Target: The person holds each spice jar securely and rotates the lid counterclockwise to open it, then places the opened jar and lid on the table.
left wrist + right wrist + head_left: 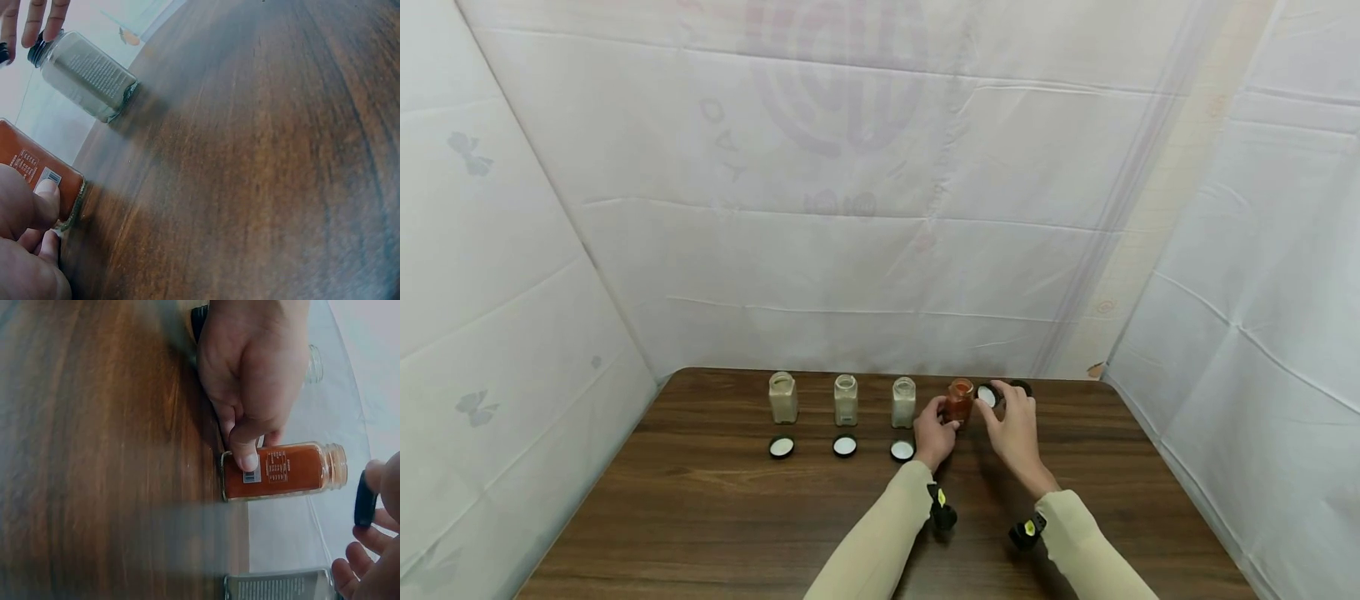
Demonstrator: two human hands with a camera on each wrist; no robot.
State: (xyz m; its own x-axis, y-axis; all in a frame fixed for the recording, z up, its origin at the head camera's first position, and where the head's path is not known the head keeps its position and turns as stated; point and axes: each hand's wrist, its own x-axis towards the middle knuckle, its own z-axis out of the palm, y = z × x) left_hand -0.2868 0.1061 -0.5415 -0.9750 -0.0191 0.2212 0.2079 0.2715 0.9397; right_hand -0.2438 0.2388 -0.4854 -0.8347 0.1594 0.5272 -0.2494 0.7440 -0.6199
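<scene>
A square glass jar of red-orange powder (959,402) stands uncapped on the table, and my left hand (936,435) grips its lower part, thumb across the barcode label in the right wrist view. Just right of the jar's mouth, my right hand (1017,427) pinches a black lid (365,499) with its white inner side showing in the head view. The lid is apart from the jar. Behind the right hand stands another jar (87,75) with pale contents and a black cap (1021,388), mostly hidden in the head view.
Left of my hands, three uncapped jars of pale powder stand in a row: a left one (783,400), a middle one (846,402) and a right one (903,403). Before each lies an upturned black lid (782,447). White sheeting (820,250) rises behind the wooden table (715,517).
</scene>
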